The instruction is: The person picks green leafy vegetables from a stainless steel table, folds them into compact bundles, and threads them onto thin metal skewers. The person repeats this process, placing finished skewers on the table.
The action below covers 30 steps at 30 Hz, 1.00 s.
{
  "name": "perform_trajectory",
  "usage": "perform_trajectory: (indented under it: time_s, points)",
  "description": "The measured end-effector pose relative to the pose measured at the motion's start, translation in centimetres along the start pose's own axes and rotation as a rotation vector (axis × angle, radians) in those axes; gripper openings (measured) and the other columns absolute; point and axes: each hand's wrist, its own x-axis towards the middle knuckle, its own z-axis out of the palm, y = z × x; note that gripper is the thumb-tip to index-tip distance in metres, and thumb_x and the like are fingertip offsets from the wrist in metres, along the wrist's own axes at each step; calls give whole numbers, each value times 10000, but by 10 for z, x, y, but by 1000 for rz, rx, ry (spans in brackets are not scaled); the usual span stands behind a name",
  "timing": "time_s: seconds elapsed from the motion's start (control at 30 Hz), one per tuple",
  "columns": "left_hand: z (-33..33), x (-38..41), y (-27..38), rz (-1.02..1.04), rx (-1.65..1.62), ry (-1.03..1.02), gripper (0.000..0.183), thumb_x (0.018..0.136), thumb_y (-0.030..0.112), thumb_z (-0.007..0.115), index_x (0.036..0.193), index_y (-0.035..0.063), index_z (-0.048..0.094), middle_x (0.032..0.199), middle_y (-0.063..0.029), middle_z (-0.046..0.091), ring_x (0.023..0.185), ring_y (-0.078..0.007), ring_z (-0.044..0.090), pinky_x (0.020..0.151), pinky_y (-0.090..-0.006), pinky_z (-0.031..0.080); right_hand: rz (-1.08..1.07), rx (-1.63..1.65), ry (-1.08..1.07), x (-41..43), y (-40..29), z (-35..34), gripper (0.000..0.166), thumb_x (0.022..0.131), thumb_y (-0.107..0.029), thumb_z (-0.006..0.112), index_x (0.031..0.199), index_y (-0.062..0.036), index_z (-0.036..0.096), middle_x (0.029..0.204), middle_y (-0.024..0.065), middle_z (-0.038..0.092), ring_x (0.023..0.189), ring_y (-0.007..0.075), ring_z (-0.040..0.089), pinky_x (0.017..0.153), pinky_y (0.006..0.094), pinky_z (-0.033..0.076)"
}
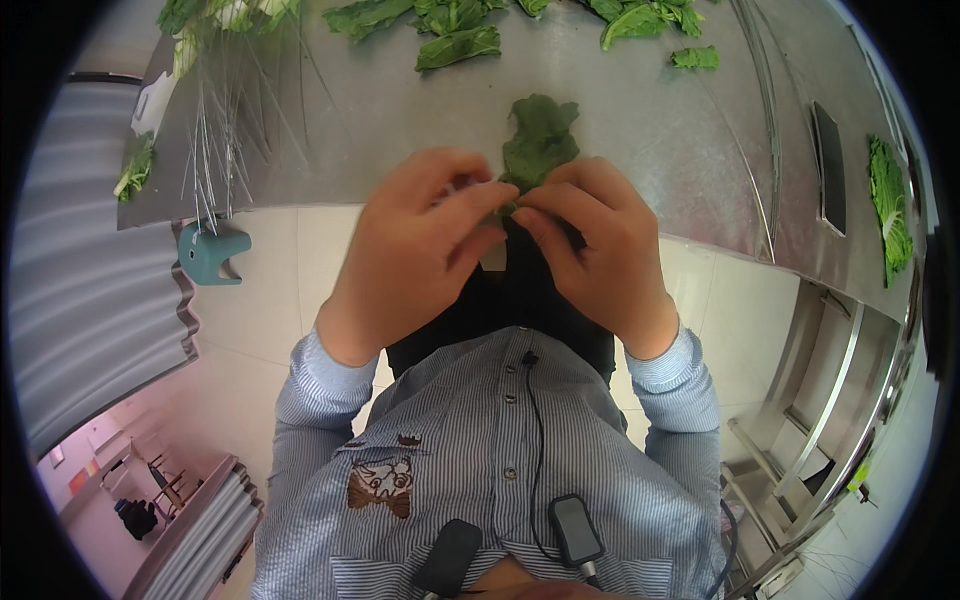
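Observation:
Both of my hands meet at the near edge of a metal table (420, 127). A green leaf (540, 139) extends from between them over the tabletop. My right hand (600, 247) pinches the stem end of this leaf between thumb and fingers. Close beside it, my left hand (424, 240) has its fingertips at the same stem end; it is slightly blurred, and whether it grips the leaf cannot be told. More leafy greens (457, 49) lie along the far part of the table.
At the left, many thin wires (217, 142) reach over the table edge, near leafy stalks (135, 169). A teal stool (214, 253) stands below. On the right are a long wire (742, 165), a dark flat object (830, 169) and a green bundle (891, 210).

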Motion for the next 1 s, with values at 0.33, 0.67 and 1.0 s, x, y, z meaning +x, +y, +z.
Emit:
perform_trajectory:
  time_s: [0.33,0.67,1.0]
  points:
    - [20,12,-12,91,25,21,161,703,-17,641,860,17,635,828,-99,601,770,-284,558,660,-346,448,237,-34,-11,2,-7,-5,146,683,-34,687,801,-31,600,732,87,555,653,250,536,534,316,430]
    - [21,18,-6,-81,-4,-9,116,723,-19,633,835,6,619,786,-106,581,743,-265,561,624,-328,449,-21,-85,14,0,3,-5,227,626,-25,716,829,-28,614,797,78,554,714,257,534,603,340,432]
    - [22,15,-14,200,81,81,192,659,-10,686,839,11,625,874,-80,586,797,-265,552,680,-353,454,-30,-117,45,2,12,-3,181,666,-45,704,829,-22,631,770,76,547,690,245,524,572,330,428]
